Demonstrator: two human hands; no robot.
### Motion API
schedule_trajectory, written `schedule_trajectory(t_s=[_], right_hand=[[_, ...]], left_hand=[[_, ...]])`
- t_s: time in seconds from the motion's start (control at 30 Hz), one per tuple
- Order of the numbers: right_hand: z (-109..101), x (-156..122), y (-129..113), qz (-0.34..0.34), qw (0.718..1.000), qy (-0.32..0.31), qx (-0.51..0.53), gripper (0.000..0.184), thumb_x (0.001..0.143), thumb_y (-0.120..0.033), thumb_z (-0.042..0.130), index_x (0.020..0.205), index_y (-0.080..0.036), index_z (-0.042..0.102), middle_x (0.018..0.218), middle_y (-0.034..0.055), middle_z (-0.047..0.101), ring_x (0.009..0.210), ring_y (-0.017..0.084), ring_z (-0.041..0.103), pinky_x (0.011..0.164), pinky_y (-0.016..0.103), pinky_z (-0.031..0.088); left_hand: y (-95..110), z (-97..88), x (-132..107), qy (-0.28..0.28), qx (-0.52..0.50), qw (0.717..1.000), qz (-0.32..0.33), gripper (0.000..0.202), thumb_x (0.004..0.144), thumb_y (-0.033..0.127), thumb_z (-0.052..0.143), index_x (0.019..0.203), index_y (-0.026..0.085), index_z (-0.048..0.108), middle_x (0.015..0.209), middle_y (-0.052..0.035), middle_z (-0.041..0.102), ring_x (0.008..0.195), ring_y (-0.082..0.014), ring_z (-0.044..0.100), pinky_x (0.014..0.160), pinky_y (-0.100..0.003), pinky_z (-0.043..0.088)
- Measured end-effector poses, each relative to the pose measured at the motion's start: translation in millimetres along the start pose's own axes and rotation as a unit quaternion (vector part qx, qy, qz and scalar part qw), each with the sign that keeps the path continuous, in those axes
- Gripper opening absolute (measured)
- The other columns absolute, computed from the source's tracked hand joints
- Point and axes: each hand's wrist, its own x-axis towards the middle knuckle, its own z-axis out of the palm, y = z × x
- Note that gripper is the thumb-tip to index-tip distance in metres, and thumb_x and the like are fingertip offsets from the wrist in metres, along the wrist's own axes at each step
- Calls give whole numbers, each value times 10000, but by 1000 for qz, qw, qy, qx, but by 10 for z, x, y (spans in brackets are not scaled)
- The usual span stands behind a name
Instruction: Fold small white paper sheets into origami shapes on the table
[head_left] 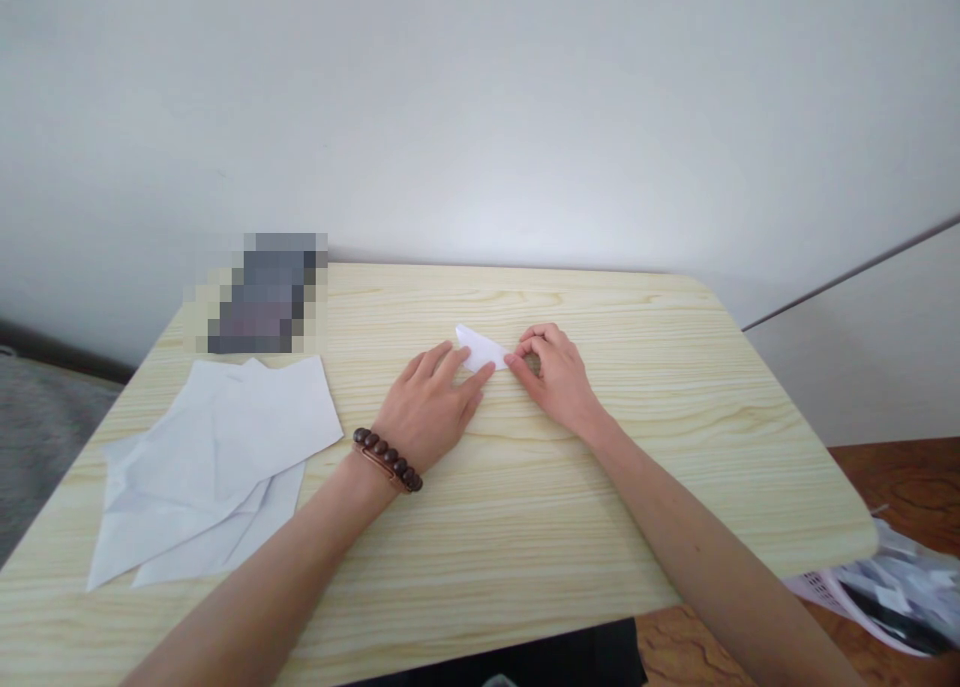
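Note:
A small folded piece of white paper (484,349) lies on the wooden table, between my two hands. My left hand (429,402) rests on the table with its fingers stretched out, and its fingertips press on the paper's left and near side. At the paper's right tip, my right hand (556,377) pinches the corner between thumb and fingers. A bracelet of dark beads (386,457) circles my left wrist.
Several loose white sheets (217,457) overlap on the table's left side. Behind them is a dark pixelated object (262,302). A white wall (510,117) borders the table's far edge. A basket (862,607) with plastic-like contents stands on the floor at right.

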Motion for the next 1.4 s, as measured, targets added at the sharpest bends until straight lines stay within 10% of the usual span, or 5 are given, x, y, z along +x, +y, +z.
schedule_trajectory(t_s=[0.6, 1.03, 1.4], right_hand=[[-10, -18, -43, -5, 1000, -2, -16, 204, 825, -416, 584, 861, -217, 553, 1028, 77, 560, 990, 242, 542, 894, 418, 421], [-126, 46, -1, 41, 993, -44, 100, 179, 745, -172, 543, 917, -217, 522, 1041, 58, 512, 822, 178, 533, 810, 360, 462], [-47, 26, -75, 31, 999, -18, 5, 229, 785, -381, 611, 921, -215, 532, 1059, 75, 551, 1011, 248, 538, 880, 424, 413]], left_hand=[[31, -12, 6, -12, 10, 1000, -23, 338, 915, 269, 489, 1232, 266, 608, 1263, -107, 578, 1224, -304, 485, 983, -460, 451], [-53, -30, -34, -14, -4, 1000, -9, 315, 929, 262, 449, 1171, 236, 650, 1302, -82, 574, 1225, -271, 514, 988, -409, 475], [-58, -26, -34, 2, -2, 1000, 12, 316, 917, 262, 490, 1197, 226, 632, 1224, -116, 598, 1214, -287, 511, 977, -436, 477]])
